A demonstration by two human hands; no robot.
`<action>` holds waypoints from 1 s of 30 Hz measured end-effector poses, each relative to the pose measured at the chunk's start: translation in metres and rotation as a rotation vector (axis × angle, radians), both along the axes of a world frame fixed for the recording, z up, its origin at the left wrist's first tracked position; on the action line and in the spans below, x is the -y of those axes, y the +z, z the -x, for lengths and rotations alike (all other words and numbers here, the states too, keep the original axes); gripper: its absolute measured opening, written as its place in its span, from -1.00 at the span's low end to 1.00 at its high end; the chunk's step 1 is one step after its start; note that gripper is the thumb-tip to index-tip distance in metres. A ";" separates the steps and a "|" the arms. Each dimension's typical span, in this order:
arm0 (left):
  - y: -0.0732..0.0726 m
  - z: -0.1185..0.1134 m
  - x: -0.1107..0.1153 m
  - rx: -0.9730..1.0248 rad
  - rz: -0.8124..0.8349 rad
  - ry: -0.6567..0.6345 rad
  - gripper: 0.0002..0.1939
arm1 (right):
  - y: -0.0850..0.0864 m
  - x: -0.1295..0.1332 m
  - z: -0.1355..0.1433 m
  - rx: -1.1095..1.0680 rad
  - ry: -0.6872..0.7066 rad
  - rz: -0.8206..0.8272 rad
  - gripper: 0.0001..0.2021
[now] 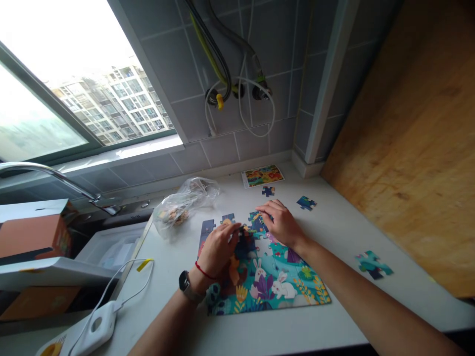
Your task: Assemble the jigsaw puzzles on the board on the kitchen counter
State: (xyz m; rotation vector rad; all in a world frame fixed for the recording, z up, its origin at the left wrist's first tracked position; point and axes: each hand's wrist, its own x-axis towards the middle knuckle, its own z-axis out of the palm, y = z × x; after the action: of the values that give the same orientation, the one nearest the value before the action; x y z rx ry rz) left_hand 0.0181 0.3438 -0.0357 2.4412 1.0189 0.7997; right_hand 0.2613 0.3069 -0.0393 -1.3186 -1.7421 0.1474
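No text or number can be read; the yellow tag [144, 265] is illegible too.

From puzzle [265, 264], can pass over bare counter [172, 267] at nine o'clock; is blocked by plastic bag [181, 205] at ten, by right forearm [349, 287] at four.

Near the front left corner of the counter [170, 282] lies a white plastic device [104, 319], with a white cable [136, 260] bearing a yellow tag [144, 265]. Beyond the left edge are an orange box [31, 237] and a curved metal tap [69, 181]. A wooden panel [408, 138] stands along the right edge. Above the back edge rises a tiled wall [159, 59] with a yellow hose [208, 48], beside a window [40, 128] showing apartment blocks [118, 104].
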 end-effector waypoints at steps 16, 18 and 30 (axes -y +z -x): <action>0.006 0.005 0.002 0.663 0.921 -0.047 -0.24 | 0.011 0.011 0.011 -0.116 0.182 0.108 -0.73; 0.010 0.004 0.006 0.597 0.878 -0.085 -0.29 | 0.013 0.013 0.012 -0.135 0.228 0.106 -0.72; 0.012 0.004 0.006 0.481 0.666 -0.138 -0.54 | 0.016 0.014 0.018 -0.255 0.228 0.175 -0.80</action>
State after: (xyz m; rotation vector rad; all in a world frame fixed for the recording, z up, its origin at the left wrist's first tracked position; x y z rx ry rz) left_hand 0.0137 0.3380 -0.0237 1.6305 0.7584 0.7858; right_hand 0.2436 0.2927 -0.0235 -1.1625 -1.6830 0.5839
